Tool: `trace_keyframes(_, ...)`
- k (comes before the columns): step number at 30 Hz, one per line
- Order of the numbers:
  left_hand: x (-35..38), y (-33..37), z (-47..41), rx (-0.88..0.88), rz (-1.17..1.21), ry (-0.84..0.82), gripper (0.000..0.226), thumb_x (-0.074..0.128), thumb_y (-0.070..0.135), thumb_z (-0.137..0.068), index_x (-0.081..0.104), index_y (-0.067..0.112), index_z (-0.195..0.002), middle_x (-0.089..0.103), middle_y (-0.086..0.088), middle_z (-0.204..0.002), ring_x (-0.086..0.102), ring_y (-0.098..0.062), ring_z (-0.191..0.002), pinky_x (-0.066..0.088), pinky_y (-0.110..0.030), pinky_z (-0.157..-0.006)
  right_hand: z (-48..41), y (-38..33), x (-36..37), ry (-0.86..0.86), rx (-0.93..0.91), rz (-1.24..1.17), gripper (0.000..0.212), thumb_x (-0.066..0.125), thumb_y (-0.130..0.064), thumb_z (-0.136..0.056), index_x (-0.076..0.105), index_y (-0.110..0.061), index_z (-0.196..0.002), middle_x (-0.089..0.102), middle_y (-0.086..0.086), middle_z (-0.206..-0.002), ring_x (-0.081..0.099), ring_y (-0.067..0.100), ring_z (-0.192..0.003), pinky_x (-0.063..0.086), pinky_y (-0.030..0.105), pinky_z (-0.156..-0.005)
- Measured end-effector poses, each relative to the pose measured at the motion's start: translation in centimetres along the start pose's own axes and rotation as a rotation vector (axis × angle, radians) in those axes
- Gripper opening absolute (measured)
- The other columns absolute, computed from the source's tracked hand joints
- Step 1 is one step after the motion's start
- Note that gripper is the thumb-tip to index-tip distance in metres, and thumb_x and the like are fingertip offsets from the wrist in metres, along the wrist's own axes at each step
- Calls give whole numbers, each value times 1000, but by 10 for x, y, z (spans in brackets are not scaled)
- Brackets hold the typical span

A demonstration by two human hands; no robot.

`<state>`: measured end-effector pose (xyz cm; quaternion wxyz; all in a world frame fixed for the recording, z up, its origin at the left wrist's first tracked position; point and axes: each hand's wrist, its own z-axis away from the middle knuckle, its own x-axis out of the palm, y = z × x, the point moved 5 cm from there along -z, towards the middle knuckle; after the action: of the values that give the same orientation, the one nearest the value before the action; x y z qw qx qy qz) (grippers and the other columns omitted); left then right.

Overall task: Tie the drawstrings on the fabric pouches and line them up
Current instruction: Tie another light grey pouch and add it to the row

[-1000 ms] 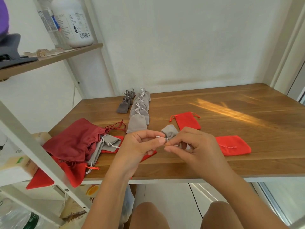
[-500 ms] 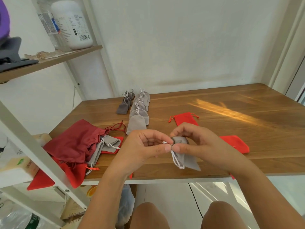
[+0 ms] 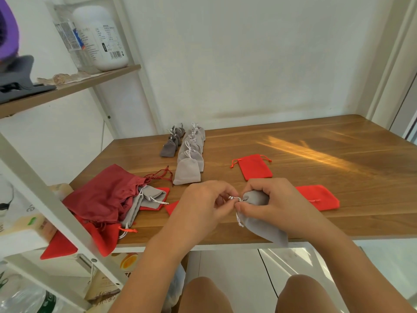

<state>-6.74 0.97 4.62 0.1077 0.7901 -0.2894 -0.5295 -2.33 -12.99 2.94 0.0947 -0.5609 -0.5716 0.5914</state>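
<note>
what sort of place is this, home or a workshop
Probably a home room: a wooden table against a plain white wall, a shelf rack with a white bottle on it.

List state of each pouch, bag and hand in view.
Held pouch: off table, mouth gathered.
Left hand: pinches drawstring.
Right hand: grips that pouch's neck.
Light grey row: cinched, lined up.
Dark grey row: cinched, lined up.
Far red pouch: flat, uncinched.
Near red pouch: flat, uncinched.
Dark red bag: open, pouches spilling.
</note>
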Motion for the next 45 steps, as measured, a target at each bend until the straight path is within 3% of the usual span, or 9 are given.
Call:
trace_keyframes(8,-6,1,2,119,-25,31,6,65,18,-85,62,23,-86,47,20,-69,48,0,-68,36,-8,-59,-1,0,-5,30,-7,-199,37,54,-40,-91,65,-12,-69,55,2,-61,46,5,-60,35,25,-58)
trace_keyframes(11,-7,3,3,218,-44,134,9,60,26,-85,65,20,-89,46,20,-77,46,10,-72,35,-4,-65,-4,-2,-2,11,-32,-414,8,63,-5,-88,56,-6,-84,71,1,-82,65,8,-78,48,21,-72)
trace_keyframes(15,-8,3,7,298,-78,273,14,60,21,-88,71,13,-93,37,22,-82,37,13,-74,32,-2,-72,-3,-4,1,-10,-15,-618,23,61,14,-82,46,-5,-81,74,15,-93,71,18,-86,55,24,-76)
trace_keyframes(22,-12,1,12,302,-47,343,19,65,29,-84,74,12,-85,69,4,-79,57,-1,-76,44,-8,-70,-1,-4,-2,61,-22,-628,32,73,-4,-66,42,-7,-76,74,13,-80,71,21,-77,57,27,-72)
trace_keyframes(30,-12,4,14,306,26,344,21,64,26,-84,76,10,-89,73,4,-85,64,0,-86,47,-5,-78,3,-8,-5,117,-110,-483,33,75,7,-71,45,-7,-71,74,9,-76,70,14,-72,54,21,-68)
trace_keyframes(35,-10,2,12,250,107,279,20,62,27,-84,76,15,-93,66,22,-89,62,11,-85,47,-4,-74,2,-17,-10,113,-208,-230,42,74,7,-74,42,-19,-69,71,4,-77,66,12,-71,51,22,-70)
trace_keyframes(38,-13,-4,13,186,21,267,19,57,34,-87,71,20,-88,65,16,-88,57,9,-82,40,-2,-71,0,-18,-14,150,-243,-46,46,68,3,-73,37,-31,-68,64,0,-74,59,14,-70,48,28,-68)
trace_keyframes(42,-7,-5,18,206,-188,245,21,52,35,-91,64,21,-83,59,16,-76,51,0,-75,41,-15,-65,-4,-9,-16,178,-216,82,47,65,0,-73,34,-34,-67,60,-1,-73,56,19,-71,46,38,-67)
trace_keyframes(45,-2,-7,23,176,-181,284,20,51,35,-92,64,22,-83,59,15,-75,51,-2,-73,42,-20,-65,-4,-6,-9,201,-213,56,42,64,4,-75,34,-25,-68,59,-4,-73,55,17,-72,46,33,-67)
